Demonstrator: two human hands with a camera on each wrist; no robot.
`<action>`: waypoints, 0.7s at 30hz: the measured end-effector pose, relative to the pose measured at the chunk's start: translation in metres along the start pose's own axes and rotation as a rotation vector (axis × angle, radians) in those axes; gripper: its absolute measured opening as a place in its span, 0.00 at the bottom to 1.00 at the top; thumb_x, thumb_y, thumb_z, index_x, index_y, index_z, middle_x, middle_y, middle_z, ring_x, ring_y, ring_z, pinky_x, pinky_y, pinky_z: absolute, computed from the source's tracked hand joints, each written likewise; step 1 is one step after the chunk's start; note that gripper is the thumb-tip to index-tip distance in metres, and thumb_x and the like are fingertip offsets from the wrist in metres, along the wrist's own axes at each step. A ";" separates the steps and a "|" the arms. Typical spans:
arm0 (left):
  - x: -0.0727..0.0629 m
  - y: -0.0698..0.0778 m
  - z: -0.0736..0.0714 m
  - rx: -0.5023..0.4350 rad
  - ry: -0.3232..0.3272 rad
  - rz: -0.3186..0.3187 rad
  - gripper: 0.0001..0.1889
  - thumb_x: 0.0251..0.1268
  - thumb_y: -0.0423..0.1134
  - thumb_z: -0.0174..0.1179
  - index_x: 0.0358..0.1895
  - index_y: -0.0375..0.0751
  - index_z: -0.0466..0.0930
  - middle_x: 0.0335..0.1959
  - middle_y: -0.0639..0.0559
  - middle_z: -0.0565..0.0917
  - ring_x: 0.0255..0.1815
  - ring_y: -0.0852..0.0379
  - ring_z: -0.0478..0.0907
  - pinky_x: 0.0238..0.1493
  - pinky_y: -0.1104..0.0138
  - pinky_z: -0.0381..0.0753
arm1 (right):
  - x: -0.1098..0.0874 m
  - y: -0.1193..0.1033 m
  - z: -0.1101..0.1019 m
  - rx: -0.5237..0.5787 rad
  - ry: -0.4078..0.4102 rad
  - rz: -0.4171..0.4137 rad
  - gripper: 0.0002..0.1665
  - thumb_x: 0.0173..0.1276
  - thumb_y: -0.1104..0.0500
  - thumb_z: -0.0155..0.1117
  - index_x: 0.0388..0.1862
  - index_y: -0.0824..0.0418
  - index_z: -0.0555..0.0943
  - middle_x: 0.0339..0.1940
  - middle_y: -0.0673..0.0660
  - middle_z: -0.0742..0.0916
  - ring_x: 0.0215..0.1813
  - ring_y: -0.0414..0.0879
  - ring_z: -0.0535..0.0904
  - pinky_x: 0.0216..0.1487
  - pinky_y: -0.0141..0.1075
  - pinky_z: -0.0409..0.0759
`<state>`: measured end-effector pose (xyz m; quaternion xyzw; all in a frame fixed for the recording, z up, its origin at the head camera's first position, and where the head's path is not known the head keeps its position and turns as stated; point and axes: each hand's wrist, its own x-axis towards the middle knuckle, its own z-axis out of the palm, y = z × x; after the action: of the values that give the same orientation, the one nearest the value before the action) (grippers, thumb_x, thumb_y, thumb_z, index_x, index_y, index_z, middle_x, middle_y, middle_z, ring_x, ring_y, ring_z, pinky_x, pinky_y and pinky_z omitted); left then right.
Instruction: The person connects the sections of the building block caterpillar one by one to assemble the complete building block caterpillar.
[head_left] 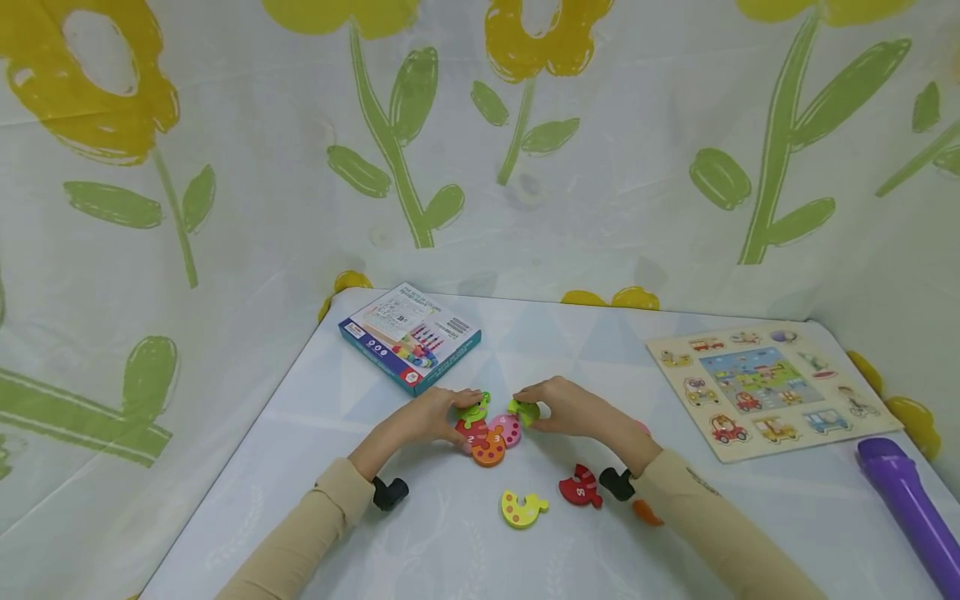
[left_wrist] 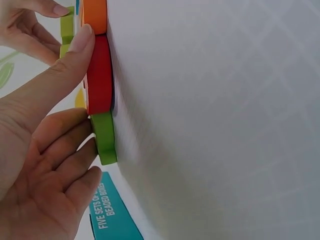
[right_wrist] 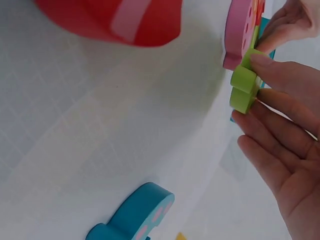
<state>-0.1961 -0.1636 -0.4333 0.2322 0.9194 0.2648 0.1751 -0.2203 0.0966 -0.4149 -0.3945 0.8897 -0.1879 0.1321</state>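
Observation:
My left hand (head_left: 435, 418) holds the edge of a curved row of joined wooden puzzle pieces, thumb on the red piece (left_wrist: 100, 75) and fingers by the green head piece (head_left: 474, 411). That head has a smiling face. Below it the red piece joins an orange piece (head_left: 489, 451), and a pink spotted piece (head_left: 507, 430) follows at the right. A light-green piece (right_wrist: 244, 85) is pinched between the thumb and fingers of my right hand (head_left: 562, 407), right at the pink piece's upper end. The right fingers partly cover it.
Nearer me lie a yellow piece (head_left: 522, 509), a red piece (head_left: 581, 487) and an orange piece (head_left: 647, 512). A teal piece (right_wrist: 142, 212) shows in the right wrist view. Behind stands a flat box (head_left: 450, 367); at right are a picture puzzle board (head_left: 675, 400) and a purple toy microphone (head_left: 911, 508).

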 end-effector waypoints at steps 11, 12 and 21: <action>0.000 0.000 0.000 -0.010 -0.001 0.007 0.40 0.48 0.44 0.75 0.69 0.47 0.69 0.70 0.55 0.69 0.73 0.52 0.59 0.69 0.57 0.63 | 0.009 -0.003 -0.001 0.000 -0.043 0.017 0.28 0.58 0.62 0.74 0.59 0.63 0.80 0.57 0.57 0.84 0.59 0.50 0.79 0.57 0.40 0.79; 0.000 0.000 0.000 -0.009 0.001 0.007 0.40 0.48 0.44 0.75 0.69 0.48 0.69 0.69 0.55 0.69 0.73 0.52 0.59 0.69 0.57 0.63 | 0.009 -0.004 -0.001 0.000 -0.044 0.017 0.28 0.58 0.62 0.74 0.59 0.63 0.80 0.57 0.57 0.84 0.59 0.50 0.79 0.57 0.40 0.79; 0.000 0.001 0.000 0.015 -0.002 0.003 0.40 0.49 0.44 0.75 0.69 0.48 0.69 0.69 0.55 0.69 0.73 0.52 0.59 0.69 0.57 0.63 | 0.011 -0.005 -0.001 -0.020 -0.041 -0.008 0.27 0.58 0.62 0.74 0.58 0.64 0.80 0.56 0.58 0.84 0.58 0.50 0.80 0.56 0.40 0.79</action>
<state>-0.1961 -0.1630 -0.4323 0.2354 0.9208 0.2578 0.1740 -0.2248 0.0860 -0.4125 -0.4031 0.8870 -0.1716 0.1457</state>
